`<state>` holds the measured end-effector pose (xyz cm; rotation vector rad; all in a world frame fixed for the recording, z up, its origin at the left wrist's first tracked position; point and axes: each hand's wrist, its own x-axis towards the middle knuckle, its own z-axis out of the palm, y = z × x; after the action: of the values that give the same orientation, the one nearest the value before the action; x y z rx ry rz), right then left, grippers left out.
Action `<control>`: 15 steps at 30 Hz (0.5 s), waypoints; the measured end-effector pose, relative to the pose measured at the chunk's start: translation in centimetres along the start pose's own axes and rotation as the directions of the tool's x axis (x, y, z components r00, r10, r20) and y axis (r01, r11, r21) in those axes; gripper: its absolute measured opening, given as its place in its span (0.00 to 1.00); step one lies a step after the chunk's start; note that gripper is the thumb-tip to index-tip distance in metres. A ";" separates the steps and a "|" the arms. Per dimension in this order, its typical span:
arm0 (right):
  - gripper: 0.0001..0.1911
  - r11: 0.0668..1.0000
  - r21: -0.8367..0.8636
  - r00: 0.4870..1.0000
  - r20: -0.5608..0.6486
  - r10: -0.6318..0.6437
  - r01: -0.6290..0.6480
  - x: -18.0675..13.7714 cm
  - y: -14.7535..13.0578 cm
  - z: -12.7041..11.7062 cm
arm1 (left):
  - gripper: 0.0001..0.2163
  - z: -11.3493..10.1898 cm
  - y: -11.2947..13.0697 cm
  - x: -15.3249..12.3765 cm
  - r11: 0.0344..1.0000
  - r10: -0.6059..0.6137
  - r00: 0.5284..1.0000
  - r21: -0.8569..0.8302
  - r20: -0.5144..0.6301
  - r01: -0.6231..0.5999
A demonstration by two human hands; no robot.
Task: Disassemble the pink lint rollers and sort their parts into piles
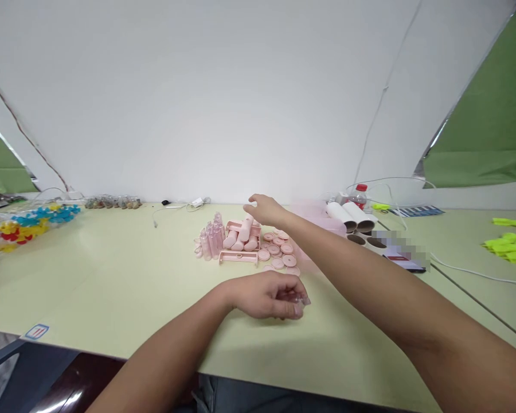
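My left hand (269, 295) is curled low over the near table, closed around a small clear pinkish plastic bottle (301, 300), mostly hidden by the fingers. Farther away, my right hand (264, 210) reaches over a pink tray (258, 229) of pink cylinders (246, 228). Its thumb and fingers are apart, just above the topmost tilted cylinder; I cannot tell whether they touch it. Several clear pink bottles (215, 238) stand upright left of the tray. A long pink open piece (238, 257) lies in front. Pink round discs (277, 249) are scattered to the right.
Behind my right forearm are a translucent pink container (333, 225), white tubes (356, 215) and a red-capped bottle (358, 196). Yellow-green items (511, 249) lie far right, colourful bagged pieces (38, 223) far left. A white cable (477, 275) crosses the right side.
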<state>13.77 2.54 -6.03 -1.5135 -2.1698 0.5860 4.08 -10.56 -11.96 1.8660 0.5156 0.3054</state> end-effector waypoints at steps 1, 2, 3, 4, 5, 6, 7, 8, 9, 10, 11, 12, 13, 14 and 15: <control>0.22 0.999 0.048 1.000 -0.016 -0.022 0.023 -1.2 0.5 -0.1 | 0.11 -0.2 0.2 -0.2 0.995 0.018 0.999 -0.098 -0.028 -0.021; 0.19 0.993 0.105 0.999 -0.023 -0.045 0.047 -2.6 1.1 0.0 | 0.13 -0.5 0.3 -0.5 0.983 0.046 0.997 -0.176 -0.064 -0.057; 0.18 0.959 0.274 0.997 -0.029 -0.069 0.074 -4.2 1.8 0.3 | 0.15 -0.8 0.4 -0.7 0.969 0.083 0.990 -0.222 -0.113 -0.107; 0.18 0.898 0.434 0.997 -0.033 -0.071 0.078 -5.9 2.6 0.7 | 0.17 -1.1 0.5 -0.8 0.957 0.135 0.974 -0.232 -0.180 -0.175; 0.21 0.827 0.558 0.997 -0.024 -0.071 0.073 -7.7 3.4 1.2 | 0.18 -1.5 0.5 -0.9 0.943 0.194 0.943 -0.214 -0.269 -0.255; 0.23 0.752 0.656 0.995 0.010 -0.100 0.069 -9.4 4.3 1.8 | 0.18 -1.8 0.4 -0.9 0.923 0.249 0.891 -0.185 -0.380 -0.337; 0.27 0.675 0.736 0.987 0.064 -0.145 0.052 -10.9 5.1 2.5 | 0.17 -2.1 0.2 -0.8 0.901 0.287 0.819 -0.151 -0.497 -0.407; 0.31 0.598 0.802 0.970 0.135 -0.203 0.013 -12.2 5.9 3.2 | 0.17 -2.3 -0.1 -0.6 0.879 0.304 0.732 -0.117 -0.609 -0.462; 0.33 0.528 0.849 0.962 0.154 -0.226 -0.012 -13.3 6.5 3.8 | 0.16 -2.4 -0.3 -0.4 0.861 0.303 0.648 -0.091 -0.699 -0.500; 0.33 0.482 0.876 0.955 0.168 -0.246 -0.030 -14.1 7.0 4.3 | 0.15 -2.5 -0.6 -0.1 0.848 0.290 0.583 -0.078 -0.759 -0.524; 0.31 0.463 0.885 0.946 0.184 -0.266 -0.041 -14.7 7.4 4.8 | 0.15 -2.5 -0.9 0.2 0.840 0.275 0.543 -0.077 -0.793 -0.537; 0.30 0.455 0.890 0.943 0.184 -0.276 -0.041 -15.0 7.6 5.1 | 0.15 -2.5 -1.2 0.4 0.833 0.265 0.524 -0.081 -0.810 -0.547; 0.28 0.455 0.889 0.941 0.185 -0.282 -0.038 -15.1 7.7 5.3 | 0.15 -2.5 -1.4 0.6 0.830 0.254 0.517 -0.090 -0.817 -0.550; 0.27 0.460 0.888 0.942 0.181 -0.284 -0.032 -15.1 7.8 5.4 | 0.15 -2.4 -1.6 0.8 0.830 0.240 0.518 -0.104 -0.821 -0.548; 0.27 0.465 0.885 0.945 0.169 -0.280 -0.021 -15.1 7.9 5.4 | 0.16 -2.4 -1.7 0.9 0.834 0.222 0.527 -0.120 -0.820 -0.538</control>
<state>21.42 -9.71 -16.51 -0.6677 -1.6101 1.6537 3.40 -7.69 -12.78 1.3719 0.5521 1.4917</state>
